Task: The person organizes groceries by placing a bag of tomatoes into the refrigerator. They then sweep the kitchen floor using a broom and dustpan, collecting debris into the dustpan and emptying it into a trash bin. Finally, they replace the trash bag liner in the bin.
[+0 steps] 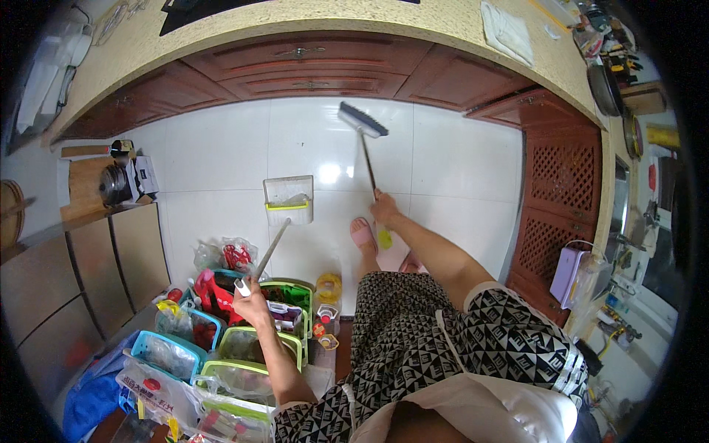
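Observation:
My right hand [384,208] grips the thin pole of a broom [368,160]. The dark-bristled broom head [363,119] is by the white tiled floor near the base of the drawers; whether it touches the tiles I cannot tell. A lime-green piece [385,239] shows below my right hand. In my left hand [252,302] is the upper end of a long-handled dustpan's grey pole [271,249]. That pole runs down to a white dustpan [288,185] with a yellow-green comb strip [287,205], left of my slippered foot [363,235].
Stacked plastic baskets [166,351] with bags stand left of me, beside bottles of yellow oil [328,288]. Dark red cabinets [310,58] under a speckled countertop [354,19] bound the floor ahead. Lattice doors [564,177] stand right; a low cabinet [88,266] is left. A small dark speck [302,144] lies on the tiles.

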`<state>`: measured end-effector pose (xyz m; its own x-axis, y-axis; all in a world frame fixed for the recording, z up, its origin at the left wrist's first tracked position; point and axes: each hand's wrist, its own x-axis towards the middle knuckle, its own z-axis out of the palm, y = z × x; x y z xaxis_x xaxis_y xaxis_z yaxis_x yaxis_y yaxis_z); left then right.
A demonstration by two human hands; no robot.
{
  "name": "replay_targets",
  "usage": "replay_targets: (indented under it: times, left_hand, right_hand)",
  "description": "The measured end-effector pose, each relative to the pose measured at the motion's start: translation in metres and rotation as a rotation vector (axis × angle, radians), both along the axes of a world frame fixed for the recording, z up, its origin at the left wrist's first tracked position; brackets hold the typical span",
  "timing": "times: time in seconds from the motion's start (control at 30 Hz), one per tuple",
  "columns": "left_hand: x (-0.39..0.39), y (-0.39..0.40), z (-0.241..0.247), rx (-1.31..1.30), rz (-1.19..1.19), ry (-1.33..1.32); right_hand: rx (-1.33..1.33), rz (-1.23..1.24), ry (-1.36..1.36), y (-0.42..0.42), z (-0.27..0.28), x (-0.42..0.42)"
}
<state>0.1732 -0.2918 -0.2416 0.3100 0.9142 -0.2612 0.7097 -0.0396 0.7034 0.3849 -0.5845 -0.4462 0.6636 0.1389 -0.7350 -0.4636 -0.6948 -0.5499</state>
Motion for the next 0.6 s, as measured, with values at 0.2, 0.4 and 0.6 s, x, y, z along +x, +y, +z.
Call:
replay_targets:
  times: [0.2,0.4,0.6]
  left_hand:
    - [0.048,0.035,0.012,0.07,-0.196,0.177]
    - [0.079,0.062,0.018,0.094,-0.198,0.321]
    - [0.07,0.062,0.012,0.182,-0.21,0.463]
  right_hand:
    - [-0.005,0.282,-0.046,0.009,0.064,-0.054]
    - [0.123,0.305,0.534,-0.045,0.154,-0.006]
    - [0.184,-0.032,0.287,-0.087,0.205,-0.015]
